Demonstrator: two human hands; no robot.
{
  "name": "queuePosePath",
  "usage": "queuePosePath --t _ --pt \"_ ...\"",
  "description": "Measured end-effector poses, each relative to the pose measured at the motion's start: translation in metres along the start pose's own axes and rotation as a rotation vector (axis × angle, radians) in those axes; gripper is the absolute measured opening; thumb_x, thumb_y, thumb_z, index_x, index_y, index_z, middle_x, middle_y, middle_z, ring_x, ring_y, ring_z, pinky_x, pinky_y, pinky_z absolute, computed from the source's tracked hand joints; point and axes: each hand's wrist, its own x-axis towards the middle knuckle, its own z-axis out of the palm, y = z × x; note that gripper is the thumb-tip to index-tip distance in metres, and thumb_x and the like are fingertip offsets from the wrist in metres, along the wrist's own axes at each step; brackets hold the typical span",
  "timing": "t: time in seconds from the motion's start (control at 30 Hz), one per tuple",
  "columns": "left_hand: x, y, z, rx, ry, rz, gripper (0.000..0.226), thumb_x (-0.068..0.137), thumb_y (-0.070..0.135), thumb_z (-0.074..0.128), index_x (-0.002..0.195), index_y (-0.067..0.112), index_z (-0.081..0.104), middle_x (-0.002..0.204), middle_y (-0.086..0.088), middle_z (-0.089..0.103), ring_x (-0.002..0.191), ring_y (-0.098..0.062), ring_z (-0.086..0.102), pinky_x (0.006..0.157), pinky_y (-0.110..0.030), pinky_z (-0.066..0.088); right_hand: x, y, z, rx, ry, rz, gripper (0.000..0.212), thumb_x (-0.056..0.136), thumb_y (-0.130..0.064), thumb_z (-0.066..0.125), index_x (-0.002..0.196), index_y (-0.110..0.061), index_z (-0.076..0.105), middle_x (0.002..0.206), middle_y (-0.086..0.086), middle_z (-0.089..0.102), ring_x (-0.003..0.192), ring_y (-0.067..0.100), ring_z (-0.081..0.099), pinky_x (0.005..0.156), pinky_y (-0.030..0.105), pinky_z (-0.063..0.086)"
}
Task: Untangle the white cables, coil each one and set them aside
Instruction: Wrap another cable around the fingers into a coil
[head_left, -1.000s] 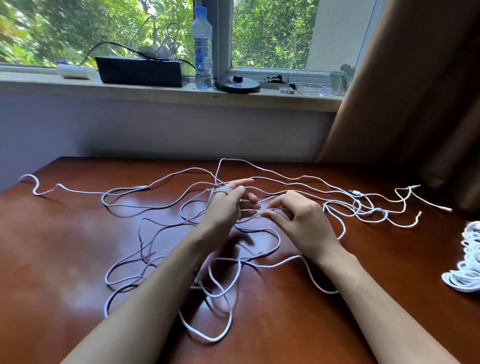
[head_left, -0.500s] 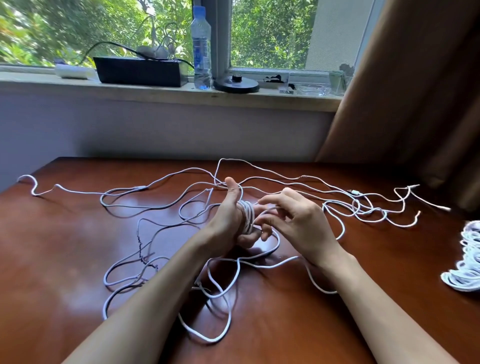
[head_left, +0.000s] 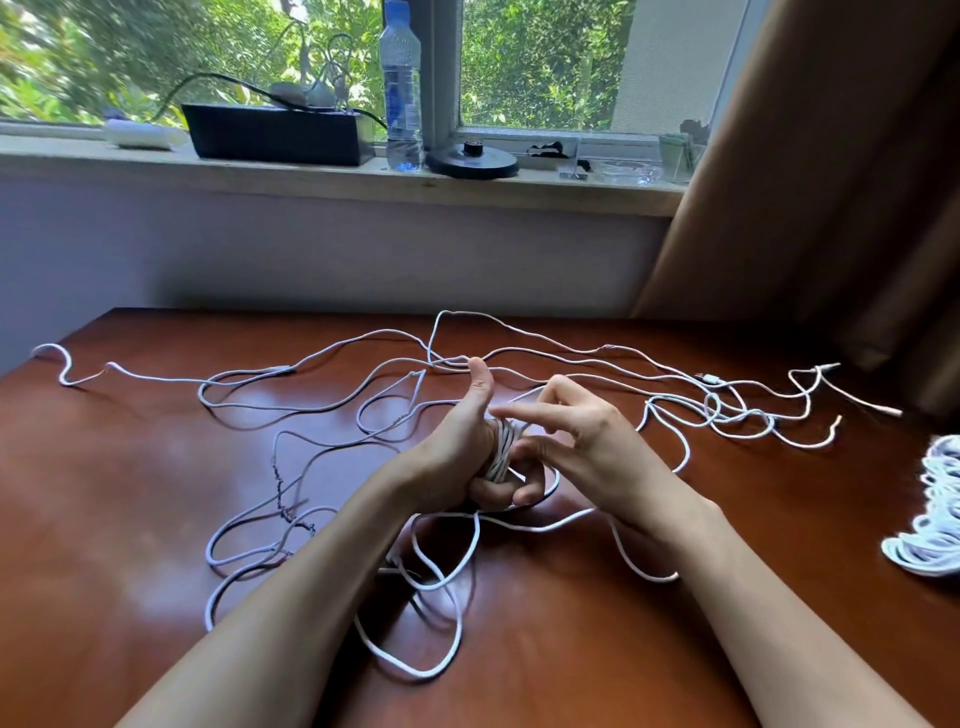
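Coils of thin white cable (head_left: 501, 451) round curled left hand (head_left: 453, 453); right hand (head_left: 589, 441) seemingly pinching it

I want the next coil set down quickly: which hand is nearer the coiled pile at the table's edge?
Right. The right hand is mid-table, left of the pile; the left hand, wound in cable, is farther left.

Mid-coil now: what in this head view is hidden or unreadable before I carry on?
1. The coiled bundle, head view: cut off by the right edge; its cable count is unknown.
2. The coil on the left hand: the hand hides its far side; turns uncountable.
3. The right hand: its own fingers hide whether it pinches cable.
4. The loose cables: too thin to trace at crossings; both forearms cover some.
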Motion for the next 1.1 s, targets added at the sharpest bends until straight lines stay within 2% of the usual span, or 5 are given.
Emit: queuePosePath --t 0.23,0.33,0.57,0.73,1.1 --pt "-0.003 0.004 0.005 0.069 0.092 0.006 0.112 0.071 0.090 -0.019 0.080 0.017 0.066 0.055 -0.017 0.050 0.034 -0.007 0.016 0.042 -0.020 0.008 -0.001 -0.002 -0.001 -0.018 -0.020 0.027 0.036 0.088 -0.056 0.060 0.119 -0.039 0.067 0.086 -0.020 0.043 0.078 0.007 0.051 0.073 0.042 0.052" --pt "-0.005 0.006 0.004 0.160 0.113 -0.050 0.122 0.070 0.089 -0.023 0.063 0.000 0.059 0.038 -0.007 0.039 0.032 -0.011 0.017 0.043 -0.026 0.009 -0.002 0.002 -0.004 -0.061 -0.018 0.053 0.035 0.088 -0.061 0.057 0.111 -0.037 0.067 0.083 -0.016 0.044 0.074 0.007 0.051 0.071 0.042 0.051" --pt "-0.001 0.005 -0.005 0.178 0.240 0.059 0.129 0.076 0.091 -0.007 0.085 -0.012 0.069 0.049 -0.014 0.049 0.034 -0.014 0.023 0.051 -0.033 0.018 -0.003 0.005 -0.003 -0.117 0.066 0.125 0.029 0.084 -0.059 0.058 0.098 -0.036 0.066 0.085 -0.009 0.060 0.070 0.006 0.054 0.069 0.040 0.051" --pt "0.000 0.008 -0.002 0.202 0.476 0.172 0.090 0.095 0.077 0.015 0.065 0.007 0.063 0.056 -0.014 0.052 0.038 -0.014 0.032 0.040 -0.020 0.020 -0.003 0.007 0.001 -0.138 0.081 0.132 0.022 0.090 -0.053 0.059 0.094 -0.031 0.063 0.092 -0.016 0.065 0.085 0.011 0.064 0.075 0.042 0.053" --pt "-0.002 0.009 -0.005 0.253 0.554 0.377 0.011 0.099 0.008 0.053 0.096 0.000 0.060 0.075 -0.012 0.048 0.057 -0.010 0.047 0.054 -0.016 0.037 -0.005 0.018 -0.004 -0.087 0.187 0.267 0.043 0.094 -0.066 0.044 0.092 -0.026 0.059 0.079 -0.017 0.062 0.078 0.018 0.062 0.072 0.044 0.051"
